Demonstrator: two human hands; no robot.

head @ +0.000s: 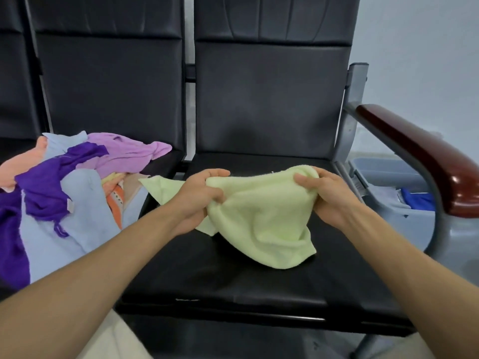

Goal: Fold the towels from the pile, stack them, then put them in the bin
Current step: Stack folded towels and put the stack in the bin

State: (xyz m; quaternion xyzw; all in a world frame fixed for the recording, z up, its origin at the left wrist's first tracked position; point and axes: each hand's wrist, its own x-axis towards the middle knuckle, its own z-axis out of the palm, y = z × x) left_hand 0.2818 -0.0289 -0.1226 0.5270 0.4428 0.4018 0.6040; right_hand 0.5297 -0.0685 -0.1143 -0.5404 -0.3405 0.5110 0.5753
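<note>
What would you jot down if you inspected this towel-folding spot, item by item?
Surface: black padded seat, no folded stack on it yet.
Job's things: pale green towel held up and draping down to the seat; unfolded pile of purple, lilac, blue and orange towels on the next seat to the left; grey bin on the right beyond the armrest, something blue inside.
Clutter: nothing seen.
Hands: left hand and right hand each grip the green towel's upper edge.
Cables: nothing seen.
Surroundings: brown armrest, pale wall.
</note>
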